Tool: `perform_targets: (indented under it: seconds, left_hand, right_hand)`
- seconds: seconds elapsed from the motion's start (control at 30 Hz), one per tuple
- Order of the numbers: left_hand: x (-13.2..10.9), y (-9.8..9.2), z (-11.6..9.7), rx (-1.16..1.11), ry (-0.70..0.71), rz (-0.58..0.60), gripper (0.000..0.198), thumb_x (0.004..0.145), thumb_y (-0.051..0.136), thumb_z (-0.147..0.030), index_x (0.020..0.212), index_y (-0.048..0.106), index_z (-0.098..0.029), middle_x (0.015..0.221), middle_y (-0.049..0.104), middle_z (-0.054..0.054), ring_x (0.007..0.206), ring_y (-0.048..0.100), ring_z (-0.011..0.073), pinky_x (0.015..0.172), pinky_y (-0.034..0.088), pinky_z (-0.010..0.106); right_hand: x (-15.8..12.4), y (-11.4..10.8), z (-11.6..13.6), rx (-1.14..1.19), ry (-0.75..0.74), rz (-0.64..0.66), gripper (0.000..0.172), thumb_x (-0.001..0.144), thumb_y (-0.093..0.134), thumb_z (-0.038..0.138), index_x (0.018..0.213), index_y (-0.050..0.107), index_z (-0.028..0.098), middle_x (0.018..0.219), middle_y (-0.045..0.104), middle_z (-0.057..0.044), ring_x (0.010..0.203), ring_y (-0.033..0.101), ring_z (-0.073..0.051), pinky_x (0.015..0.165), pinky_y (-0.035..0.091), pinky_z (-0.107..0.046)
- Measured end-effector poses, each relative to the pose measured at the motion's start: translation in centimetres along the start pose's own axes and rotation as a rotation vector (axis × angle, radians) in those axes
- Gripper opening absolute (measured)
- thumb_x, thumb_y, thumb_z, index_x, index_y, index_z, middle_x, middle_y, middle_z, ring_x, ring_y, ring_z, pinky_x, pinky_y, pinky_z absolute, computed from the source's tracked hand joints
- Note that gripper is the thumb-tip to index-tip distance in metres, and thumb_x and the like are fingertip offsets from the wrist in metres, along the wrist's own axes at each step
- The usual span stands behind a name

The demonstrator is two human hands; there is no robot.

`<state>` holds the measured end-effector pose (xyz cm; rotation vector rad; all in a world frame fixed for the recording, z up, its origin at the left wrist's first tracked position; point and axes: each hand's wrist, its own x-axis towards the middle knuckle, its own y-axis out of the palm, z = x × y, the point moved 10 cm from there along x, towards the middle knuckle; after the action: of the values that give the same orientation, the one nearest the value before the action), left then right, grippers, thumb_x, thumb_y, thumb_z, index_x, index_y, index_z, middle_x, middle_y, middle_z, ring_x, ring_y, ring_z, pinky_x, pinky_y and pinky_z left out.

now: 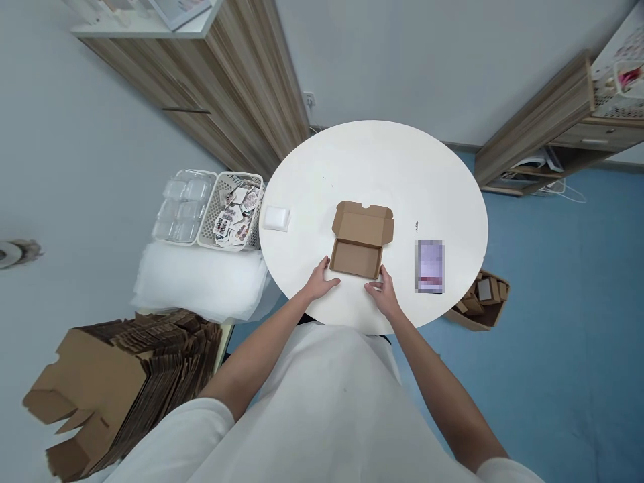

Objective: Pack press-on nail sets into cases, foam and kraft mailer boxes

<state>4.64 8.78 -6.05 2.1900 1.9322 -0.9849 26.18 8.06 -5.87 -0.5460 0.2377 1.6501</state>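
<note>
A small brown cardboard box (356, 259) lies on the white round table (372, 161) in front of me, its lid raised and folded back away from me. The tray part of the box has nothing inside. At the box's near left corner is my left hand (320, 282), thumb and fingers spread, with fingertips by the side wall. My right hand (384, 294) is at the near right corner, fingers apart, one fingertip close to the wall. Whether the fingertips press on the cardboard I cannot tell. Neither hand is wrapped around the box.
A white packet stack (276, 219) lies at the table's left edge, a purple blurred item (429, 267) at the right. Left stand baskets of clear packs (184, 208) and printed cards (235, 215), foam sheets (201, 278) and flat cartons (111, 376). A carton (483, 302) sits on the floor.
</note>
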Motion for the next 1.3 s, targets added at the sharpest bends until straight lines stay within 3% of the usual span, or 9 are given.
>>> perform_targets:
  seconds: [0.13, 0.27, 0.43, 0.53, 0.63, 0.77, 0.93, 1.13, 1.3]
  left_hand:
    - [-0.6, -0.4, 0.4, -0.009, 0.002, 0.036, 0.086, 0.069, 0.063, -0.035, 0.138, 0.012, -0.024, 0.142, 0.024, 0.010, 0.128, 0.027, 0.0253, 0.099, 0.030, 0.038]
    - [-1.0, -1.8, 0.4, -0.055, 0.001, 0.034, 0.083, 0.071, 0.062, -0.034, 0.137, 0.013, -0.023, 0.140, 0.027, 0.012, 0.126, 0.031, 0.0248, 0.095, 0.034, 0.038]
    - [-0.7, -6.8, 0.4, -0.062, 0.044, -0.120, 0.069, 0.073, 0.059, -0.038, 0.132, 0.026, -0.023, 0.135, 0.036, 0.012, 0.119, 0.039, 0.0236, 0.089, 0.039, 0.036]
    - [-0.1, -11.8, 1.2, -0.028, 0.042, -0.281, 0.060, 0.075, 0.056, -0.040, 0.128, 0.034, -0.022, 0.131, 0.039, 0.011, 0.117, 0.040, 0.0238, 0.088, 0.041, 0.036]
    - [0.9, -16.9, 2.3, 0.024, 0.037, -0.414, 0.055, 0.075, 0.055, -0.038, 0.125, 0.038, -0.022, 0.129, 0.039, 0.010, 0.117, 0.040, 0.0242, 0.091, 0.039, 0.037]
    - [3.0, -21.1, 3.0, 0.071, 0.044, -0.427, 0.056, 0.076, 0.054, -0.038, 0.126, 0.037, -0.020, 0.133, 0.035, 0.011, 0.124, 0.032, 0.0247, 0.100, 0.030, 0.038]
    - [5.6, -22.2, 2.8, 0.102, 0.018, -0.316, 0.069, 0.075, 0.054, -0.042, 0.132, 0.025, -0.017, 0.140, 0.024, 0.013, 0.131, 0.019, 0.0249, 0.106, 0.020, 0.038]
    - [7.3, -22.0, 2.7, 0.098, -0.020, -0.234, 0.077, 0.075, 0.053, -0.043, 0.137, 0.014, -0.018, 0.143, 0.018, 0.013, 0.133, 0.013, 0.0260, 0.107, 0.015, 0.041]
    - [7.8, -21.8, 2.5, 0.152, 0.019, -0.193, 0.069, 0.077, 0.052, -0.039, 0.136, 0.021, -0.019, 0.141, 0.025, 0.012, 0.132, 0.016, 0.0266, 0.106, 0.015, 0.043]
  right_hand:
    - [-0.6, -0.6, 0.2, -0.001, -0.009, -0.074, 0.081, 0.069, 0.057, 0.044, 0.137, 0.015, 0.027, 0.136, 0.026, -0.011, 0.091, 0.054, -0.017, 0.077, 0.049, -0.033]
    - [-2.2, -1.7, 1.5, -0.030, -0.096, -0.244, 0.072, 0.072, 0.054, 0.040, 0.134, 0.019, 0.027, 0.133, 0.032, -0.012, 0.075, 0.054, -0.011, 0.077, 0.047, -0.033]
    - [-3.8, -1.1, 4.6, -0.089, -0.225, -0.376, 0.060, 0.074, 0.053, 0.037, 0.127, 0.031, 0.021, 0.118, 0.047, -0.012, 0.064, 0.051, -0.010, 0.071, 0.046, -0.032]
    - [-3.2, 2.3, 6.7, -0.125, -0.254, -0.309, 0.048, 0.075, 0.052, 0.037, 0.117, 0.043, 0.018, 0.103, 0.055, -0.010, 0.066, 0.051, -0.013, 0.067, 0.046, -0.032]
    - [-1.5, 7.3, 8.4, -0.128, -0.239, -0.191, 0.038, 0.076, 0.051, 0.037, 0.108, 0.050, 0.017, 0.093, 0.058, -0.008, 0.070, 0.052, -0.014, 0.068, 0.046, -0.033]
    - [1.7, 15.2, 9.4, -0.123, -0.124, 0.015, 0.035, 0.075, 0.051, 0.036, 0.106, 0.051, 0.019, 0.093, 0.059, -0.006, 0.069, 0.052, -0.013, 0.068, 0.047, -0.032]
    - [5.6, 20.7, 10.8, -0.162, 0.006, 0.084, 0.044, 0.068, 0.059, 0.039, 0.109, 0.051, 0.022, 0.111, 0.054, -0.007, 0.093, 0.053, -0.018, 0.079, 0.045, -0.035]
    - [8.6, 22.8, 12.2, -0.057, 0.106, 0.104, 0.057, 0.068, 0.060, 0.047, 0.119, 0.044, 0.028, 0.131, 0.042, -0.005, 0.118, 0.038, -0.022, 0.090, 0.039, -0.038]
    - [9.9, 25.2, 12.9, 0.040, 0.101, 0.133, 0.061, 0.069, 0.059, 0.047, 0.125, 0.039, 0.030, 0.135, 0.037, -0.003, 0.123, 0.034, -0.022, 0.095, 0.035, -0.038]
